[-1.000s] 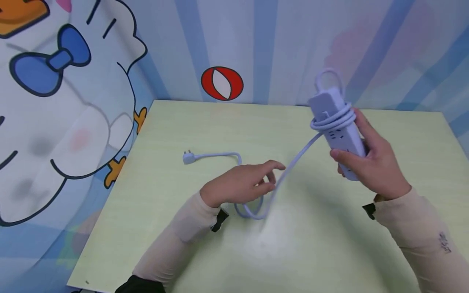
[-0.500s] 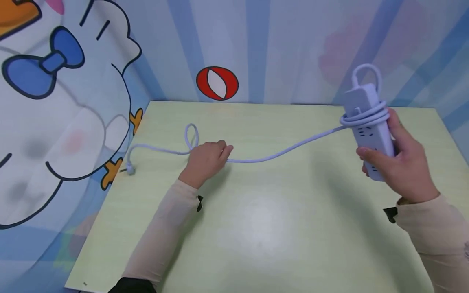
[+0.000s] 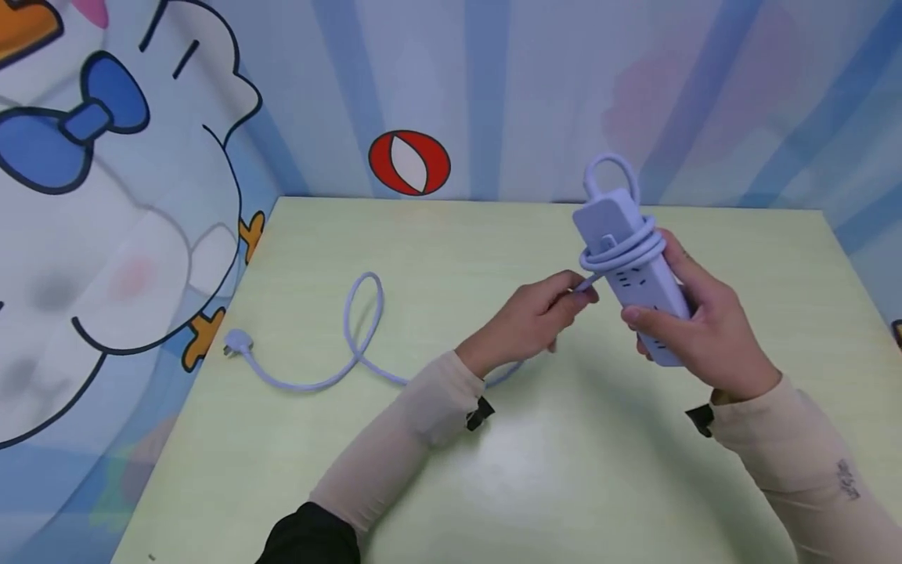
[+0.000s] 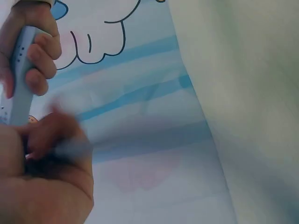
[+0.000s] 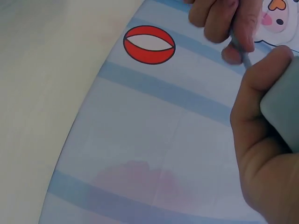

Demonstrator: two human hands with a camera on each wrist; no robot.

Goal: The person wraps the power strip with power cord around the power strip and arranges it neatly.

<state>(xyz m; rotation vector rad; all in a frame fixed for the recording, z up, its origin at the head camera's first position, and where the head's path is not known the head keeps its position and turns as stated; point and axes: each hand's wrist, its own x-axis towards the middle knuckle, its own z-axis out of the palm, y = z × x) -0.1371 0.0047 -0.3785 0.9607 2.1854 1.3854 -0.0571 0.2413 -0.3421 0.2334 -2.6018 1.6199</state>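
Note:
My right hand point(image 3: 712, 329) grips the lower part of a pale lilac power strip point(image 3: 644, 290), held tilted above the table with its sockets showing. Turns of its cord point(image 3: 627, 249) wrap round the upper half, and a loop of cord sticks up past the top end. Close to these turns, my left hand point(image 3: 532, 317) pinches the cord between thumb and fingers. From there the rest of the cord runs under the left forearm to a loose loop point(image 3: 362, 313) on the table, ending in the plug point(image 3: 238, 341) at the left. The left wrist view shows the left hand point(image 4: 56, 154) blurred.
A pale green table point(image 3: 564, 486) lies under both hands. Behind it stands a blue striped wall point(image 3: 535, 102) with a red and white ball picture point(image 3: 409, 163); a cartoon-printed wall point(image 3: 127, 258) borders the table's left side.
The left hand went left along the cord, drawing it out straight, then came back right to the strip. The right hand moved right with the strip, then back left. The plug now lies farther left.

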